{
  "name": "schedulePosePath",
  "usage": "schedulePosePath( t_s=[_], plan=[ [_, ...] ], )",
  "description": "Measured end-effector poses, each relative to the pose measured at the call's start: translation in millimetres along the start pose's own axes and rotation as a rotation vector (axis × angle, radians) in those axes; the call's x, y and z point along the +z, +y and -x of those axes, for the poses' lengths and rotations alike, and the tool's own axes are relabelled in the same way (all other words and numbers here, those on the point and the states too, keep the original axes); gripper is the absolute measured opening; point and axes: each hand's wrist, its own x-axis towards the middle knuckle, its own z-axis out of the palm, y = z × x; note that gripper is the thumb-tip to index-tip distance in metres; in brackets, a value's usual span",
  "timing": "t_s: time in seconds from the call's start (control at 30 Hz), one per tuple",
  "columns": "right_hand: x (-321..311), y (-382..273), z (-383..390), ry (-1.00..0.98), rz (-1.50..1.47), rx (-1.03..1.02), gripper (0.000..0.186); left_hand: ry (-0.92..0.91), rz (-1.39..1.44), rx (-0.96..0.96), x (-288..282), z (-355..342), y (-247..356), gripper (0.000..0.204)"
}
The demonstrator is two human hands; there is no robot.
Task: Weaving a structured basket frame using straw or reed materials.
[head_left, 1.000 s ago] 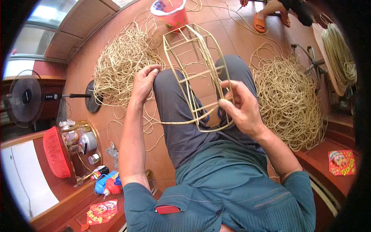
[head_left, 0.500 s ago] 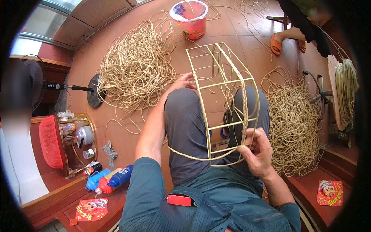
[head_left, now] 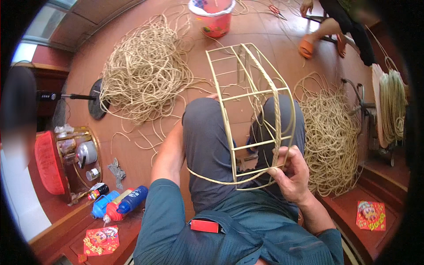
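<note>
A box-shaped frame of pale cane rods (head_left: 277, 118) stands tilted over my lap, between and above my knees. Its long middle rod is wrapped in a twisted strand. My right hand (head_left: 289, 173) pinches the near end of this frame at the wrapped rod, thumb and fingers closed. From there a loose cane strand (head_left: 212, 180) curves left across my thigh. My left arm reaches forward past the outside of my left knee. Only a sliver of my left hand (head_left: 213, 96) shows beyond that knee, so its fingers are hidden.
Cane heaps lie on the floor, one at far left (head_left: 145, 70), another at right (head_left: 331, 145). A red bucket (head_left: 215, 22) stands ahead, with red-handled scissors (head_left: 277, 11) beyond. Another person's orange-shod foot (head_left: 305, 47) is at far right. Bottles (head_left: 134, 198) lie at left.
My left hand has dropped lower and mostly behind my left knee. The view has shifted slightly; my right hand keeps its grip on the cane frame. The other person's hand has come into sight.
</note>
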Motion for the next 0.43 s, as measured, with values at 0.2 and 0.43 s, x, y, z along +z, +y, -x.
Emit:
schedulePosePath(
  t_s=[0.2,0.43],
  plan=[
    [9.3,-12.4,-9.7,0.013,-0.033,0.058,0.043,0.130,-0.071,-0.034,-62.4,32.2,-36.5,0.033],
    [6.5,-11.6,-33.7,-0.007,-0.099,0.102,0.043,0.623,-1.210,0.007,-153.1,134.6,-12.7,0.056]
  ],
)
